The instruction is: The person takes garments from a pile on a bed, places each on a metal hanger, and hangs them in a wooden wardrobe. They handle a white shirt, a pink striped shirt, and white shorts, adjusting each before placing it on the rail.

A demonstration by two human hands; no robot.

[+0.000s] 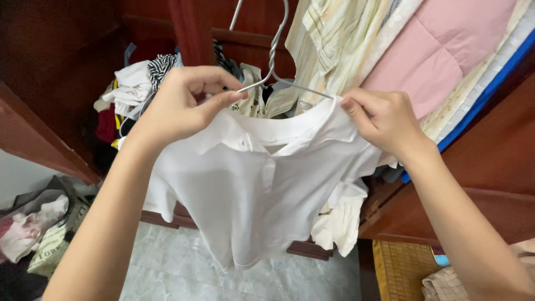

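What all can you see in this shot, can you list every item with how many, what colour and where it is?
polo shirt: one, white, centre, draped on the hanger
wire hanger: one, silver, top centre, twisted neck rising out of view
hanging garments: several, striped cream, pink, blue edge, upper right
clothes pile: many, white, striped, red, inside the wardrobe behind the shirt
wardrobe: one, dark red-brown wood, doors open at both sides
bags: a few, pale and printed, lower left floor
tiled floor: pale marbled grey, bottom centre
woven mat: one, yellow, lower right
left hand: grip on the shirt's shoulder and hanger wire
right hand: pinching the collar's other side
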